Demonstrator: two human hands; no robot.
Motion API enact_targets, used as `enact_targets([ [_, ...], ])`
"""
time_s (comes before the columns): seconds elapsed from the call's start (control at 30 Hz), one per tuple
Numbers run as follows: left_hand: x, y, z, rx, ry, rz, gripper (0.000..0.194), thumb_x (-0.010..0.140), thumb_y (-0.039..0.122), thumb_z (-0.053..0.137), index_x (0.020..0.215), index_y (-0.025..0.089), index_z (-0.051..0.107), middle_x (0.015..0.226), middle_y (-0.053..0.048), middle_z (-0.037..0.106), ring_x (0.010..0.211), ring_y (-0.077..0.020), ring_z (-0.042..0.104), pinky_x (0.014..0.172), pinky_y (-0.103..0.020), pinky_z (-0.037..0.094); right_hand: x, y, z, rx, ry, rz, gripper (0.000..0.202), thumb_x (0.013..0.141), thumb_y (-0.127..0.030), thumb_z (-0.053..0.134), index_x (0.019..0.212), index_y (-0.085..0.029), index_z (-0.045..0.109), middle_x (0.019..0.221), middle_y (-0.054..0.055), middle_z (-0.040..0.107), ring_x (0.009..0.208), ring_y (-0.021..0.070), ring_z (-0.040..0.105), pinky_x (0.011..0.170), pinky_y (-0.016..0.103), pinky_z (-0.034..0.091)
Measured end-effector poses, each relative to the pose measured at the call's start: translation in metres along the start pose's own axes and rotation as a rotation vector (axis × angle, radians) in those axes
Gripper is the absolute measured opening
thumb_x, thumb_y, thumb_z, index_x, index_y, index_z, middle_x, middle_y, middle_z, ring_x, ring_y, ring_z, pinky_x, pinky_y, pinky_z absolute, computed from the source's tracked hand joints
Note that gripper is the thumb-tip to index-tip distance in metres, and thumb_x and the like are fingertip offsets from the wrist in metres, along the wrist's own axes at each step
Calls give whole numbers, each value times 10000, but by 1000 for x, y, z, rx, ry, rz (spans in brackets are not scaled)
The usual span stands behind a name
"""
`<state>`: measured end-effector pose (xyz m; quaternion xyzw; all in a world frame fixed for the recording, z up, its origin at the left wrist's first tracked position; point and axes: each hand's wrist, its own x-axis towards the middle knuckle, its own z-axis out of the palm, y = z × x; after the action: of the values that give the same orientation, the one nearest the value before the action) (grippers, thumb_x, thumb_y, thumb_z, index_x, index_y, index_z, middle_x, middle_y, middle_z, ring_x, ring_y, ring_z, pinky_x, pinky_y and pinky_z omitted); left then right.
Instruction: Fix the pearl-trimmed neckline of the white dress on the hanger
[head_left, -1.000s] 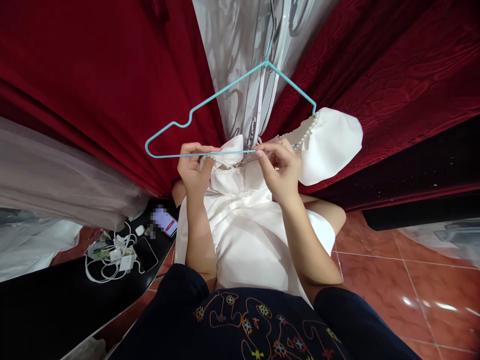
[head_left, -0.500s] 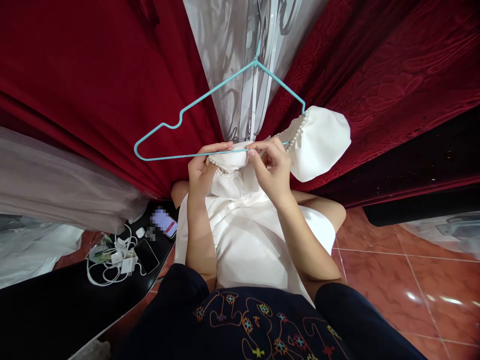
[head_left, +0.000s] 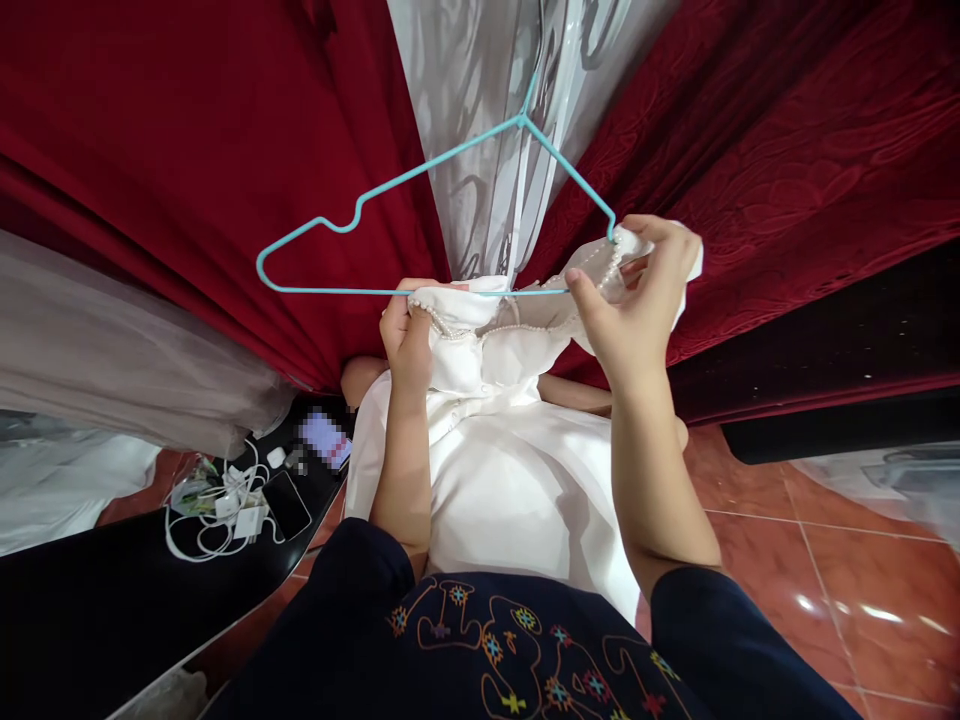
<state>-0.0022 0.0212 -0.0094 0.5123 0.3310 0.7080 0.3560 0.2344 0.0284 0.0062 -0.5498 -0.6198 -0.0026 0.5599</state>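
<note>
A white dress (head_left: 517, 490) with pearl trim along its neckline lies across my lap. My left hand (head_left: 409, 330) is closed on the left part of the dress's bodice, at the bottom bar of a light blue clothes hanger (head_left: 435, 163). My right hand (head_left: 641, 295) grips the puffed sleeve on the right, fingers over its top and thumb near the hanger's bar. That sleeve's pearl-edged strap hangs at the hanger's right notch. The left side of the hanger carries no cloth.
Red curtains (head_left: 225, 130) hang on both sides, with white sheer fabric (head_left: 457, 120) between them. To the left, a black bench (head_left: 97, 610) holds white cables (head_left: 202, 545), a dark phone (head_left: 286, 505) and a lit phone (head_left: 324, 438). Reddish floor tiles (head_left: 780, 560) show at right.
My right hand has moved right, from the middle of the hanger's bar to the puffed sleeve, and has taken hold of it. My left hand keeps its grip on the bodice.
</note>
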Motion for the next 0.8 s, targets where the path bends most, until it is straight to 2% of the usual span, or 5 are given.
enact_targets([
  [0.17,0,11,1,47,29,74,356,1030,607,620,953,262,667,848,-19,775,907,-234,794,950,-389,637,12,8,0,112,24,109,202,879,-179,699,1075,-191,750,1035,72,744,911,184,671,794,339,529],
  [0.3,0,8,1,89,-3,52,399,1022,660,593,946,271,637,858,-29,761,963,-255,789,983,-418,632,28,4,-21,199,154,135,176,813,-73,657,885,-152,797,827,56,764,671,114,611,634,279,417],
  [0.5,0,3,-1,57,-64,58,402,1007,658,619,918,266,639,887,-41,724,1028,-271,781,943,-418,636,41,16,-31,161,305,134,177,733,-3,699,821,-149,747,778,42,715,665,109,583,616,274,377],
  [0.7,-1,15,-6,114,-77,56,443,996,689,622,873,264,645,903,-45,710,1086,-276,770,961,-423,634,55,23,-8,154,141,354,159,742,23,696,715,-132,719,671,4,673,579,72,522,604,268,367],
  [0.8,1,18,-10,97,-79,86,391,1016,636,630,896,265,666,905,-41,724,1097,-276,773,984,-428,626,65,39,1,45,76,512,220,731,67,661,622,-122,681,536,-55,536,509,44,411,567,275,283],
])
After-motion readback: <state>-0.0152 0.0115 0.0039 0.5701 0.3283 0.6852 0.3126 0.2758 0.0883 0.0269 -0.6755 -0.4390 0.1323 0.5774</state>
